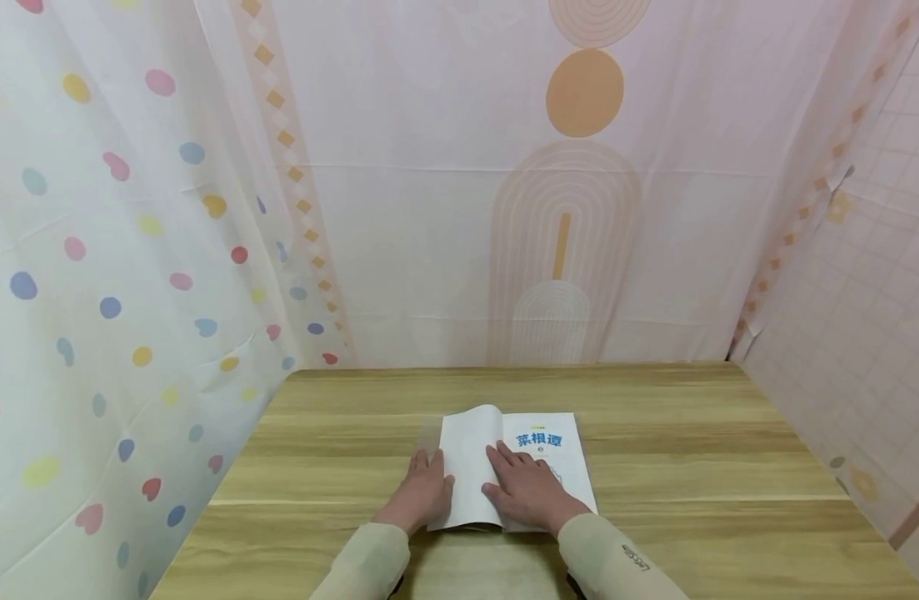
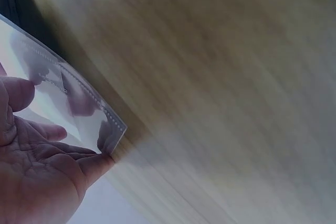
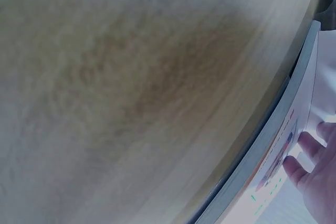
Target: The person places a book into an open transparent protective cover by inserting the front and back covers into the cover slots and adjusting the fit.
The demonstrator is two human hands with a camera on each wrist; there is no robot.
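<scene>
my head camera looks forward and down from above the near edge of the wooden table, taking in both hands, the book and the curtained walls behind. my left wrist camera sits very close by the left hand, facing across the blurred tabletop. my right wrist camera, equally close, looks along the book's edge past the right hand. all three views share the table surface.

Tabletop: pale wood-grain boards. One white book lay on it near the front edge, cover partly turned.
</scene>
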